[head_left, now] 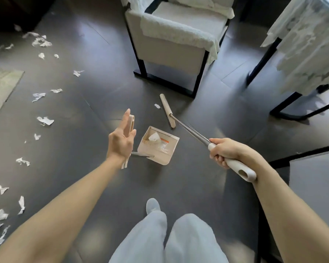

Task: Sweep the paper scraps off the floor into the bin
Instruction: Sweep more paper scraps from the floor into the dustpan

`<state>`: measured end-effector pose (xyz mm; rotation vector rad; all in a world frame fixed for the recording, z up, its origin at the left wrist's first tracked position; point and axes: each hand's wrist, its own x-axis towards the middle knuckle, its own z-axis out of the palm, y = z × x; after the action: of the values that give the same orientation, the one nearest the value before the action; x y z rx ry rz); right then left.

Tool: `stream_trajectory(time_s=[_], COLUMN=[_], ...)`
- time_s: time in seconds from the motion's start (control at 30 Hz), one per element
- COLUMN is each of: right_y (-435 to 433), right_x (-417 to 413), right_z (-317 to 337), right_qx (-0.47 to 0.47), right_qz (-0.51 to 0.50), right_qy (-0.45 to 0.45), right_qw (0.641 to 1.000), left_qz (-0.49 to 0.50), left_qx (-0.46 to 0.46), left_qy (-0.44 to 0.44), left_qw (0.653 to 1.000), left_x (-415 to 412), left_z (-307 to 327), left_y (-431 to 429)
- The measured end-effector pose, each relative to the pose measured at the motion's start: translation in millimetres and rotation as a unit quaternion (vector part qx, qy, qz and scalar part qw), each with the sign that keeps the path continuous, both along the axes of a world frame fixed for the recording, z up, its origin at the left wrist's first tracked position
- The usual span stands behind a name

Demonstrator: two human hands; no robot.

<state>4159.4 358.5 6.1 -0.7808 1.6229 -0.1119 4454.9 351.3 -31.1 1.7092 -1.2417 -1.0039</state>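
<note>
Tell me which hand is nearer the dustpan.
Left. The left hand is open right at the dustpan handle, contact unclear. The right hand is farther off to the pan's right, gripping the broom.

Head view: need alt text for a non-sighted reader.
Right hand grips a broom, its head on the floor near a dustpan holding a scrap. Left hand is open by the dustpan handle; paper scraps litter the floor at left.
</note>
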Motion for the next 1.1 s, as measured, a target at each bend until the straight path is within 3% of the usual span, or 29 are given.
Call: stream_trajectory(time_s=[0.23,0.47,0.73,0.83,0.93,1.1], right_y=[-158.9,-297.3,-342.7,-333.8,-332.7,-353.3], right_x=[42.3,59.1,96.6,112.7,119.9,144.8], right_z=[-33.4,-72.3,-93.7,-82.1,-62.9,-15.9], right_qx=[-0.057,-0.048,0.04,0.074,0.119,0.127], right_qz=[0.184,0.267,0.28,0.292,0.242,0.247], right_qy=[0.14,0.198,0.139,0.107,0.053,0.03], right_qw=[0.971,0.942,0.949,0.947,0.961,0.96], left_qz=[0.033,0.017,-0.004,0.018,0.024,0.014], left_qx=[0.015,0.069,0.106,0.095,0.082,0.074], left_qy=[-0.017,-0.062,-0.046,-0.071,-0.08,-0.093], left_qw=[0.999,0.996,0.993,0.993,0.993,0.993], left_x=[42.0,68.2,85.3,89.4,92.6,106.7], left_z=[-11.7,-17.2,-14.0,-11.4,-9.8,-11.2], left_y=[-125.4,-254.1,-315.5,-322.6,-321.7,-314.3])
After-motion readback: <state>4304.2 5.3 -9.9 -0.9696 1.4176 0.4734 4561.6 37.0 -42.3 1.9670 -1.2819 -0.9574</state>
